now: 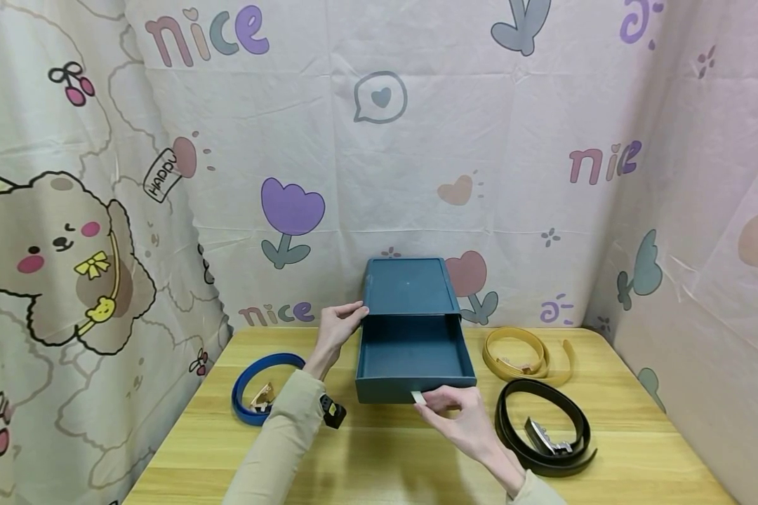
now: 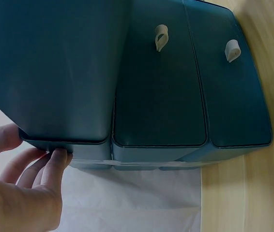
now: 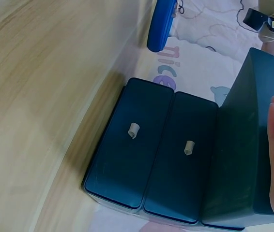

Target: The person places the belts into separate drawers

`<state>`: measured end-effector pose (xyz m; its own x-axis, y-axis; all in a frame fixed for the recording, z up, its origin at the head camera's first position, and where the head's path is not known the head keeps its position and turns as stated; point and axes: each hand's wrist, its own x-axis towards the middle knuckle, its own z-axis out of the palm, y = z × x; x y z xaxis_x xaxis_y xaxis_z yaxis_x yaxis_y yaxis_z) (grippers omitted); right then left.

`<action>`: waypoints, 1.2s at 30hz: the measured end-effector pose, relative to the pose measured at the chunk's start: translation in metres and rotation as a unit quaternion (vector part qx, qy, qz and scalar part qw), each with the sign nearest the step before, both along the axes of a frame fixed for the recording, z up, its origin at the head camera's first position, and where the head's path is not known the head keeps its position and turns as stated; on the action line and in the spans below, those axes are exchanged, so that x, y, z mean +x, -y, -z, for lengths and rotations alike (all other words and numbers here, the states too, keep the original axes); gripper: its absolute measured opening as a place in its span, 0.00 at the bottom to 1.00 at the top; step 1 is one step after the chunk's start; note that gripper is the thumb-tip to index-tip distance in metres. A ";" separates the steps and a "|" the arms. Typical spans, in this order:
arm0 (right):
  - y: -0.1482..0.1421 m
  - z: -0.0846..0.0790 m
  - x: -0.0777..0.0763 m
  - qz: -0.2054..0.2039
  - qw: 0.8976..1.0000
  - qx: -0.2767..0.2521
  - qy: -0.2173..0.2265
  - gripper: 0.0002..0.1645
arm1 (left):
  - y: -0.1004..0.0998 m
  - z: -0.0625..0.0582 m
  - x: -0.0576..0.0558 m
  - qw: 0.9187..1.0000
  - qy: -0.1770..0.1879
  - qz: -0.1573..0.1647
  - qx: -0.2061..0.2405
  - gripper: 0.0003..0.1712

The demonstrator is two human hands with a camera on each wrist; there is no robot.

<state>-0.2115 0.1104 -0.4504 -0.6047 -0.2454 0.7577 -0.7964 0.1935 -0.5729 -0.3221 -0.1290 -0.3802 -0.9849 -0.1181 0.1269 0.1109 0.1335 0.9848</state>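
Note:
A dark teal drawer box (image 1: 409,286) stands at the back of the table, its top drawer (image 1: 385,391) pulled far out and bare inside. My left hand (image 1: 335,331) holds the box's upper left corner; in the left wrist view its bent fingers lie against the side edge. With thumb and fingers, my right hand (image 1: 457,414) pinches the pale pull tab (image 1: 418,398) on the drawer front. In the right wrist view that tab is hidden behind the hand. Two lower drawers (image 2: 161,96) stay closed, each with a white loop tab (image 2: 232,50).
A coiled blue belt (image 1: 248,410) lies left of the box, partly behind my left sleeve. Coiled to the right are a yellow belt (image 1: 499,368) and, nearer, a black belt (image 1: 512,449). A patterned cloth (image 1: 417,161) hangs behind the wooden table (image 1: 391,463).

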 end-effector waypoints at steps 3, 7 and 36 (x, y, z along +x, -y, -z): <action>0.000 0.000 0.001 0.001 1.000 0.000 -0.002 0.13 | 0.000 0.000 0.000 1.000 -0.002 0.002 0.003 0.21; -0.001 -0.001 0.001 -0.013 1.000 -0.002 -0.003 0.13 | -0.001 0.000 0.001 1.000 -0.005 0.003 0.008 0.21; -0.087 0.009 -0.011 -0.087 0.988 0.124 0.002 0.15 | -0.001 0.000 0.000 1.000 0.001 -0.002 0.008 0.20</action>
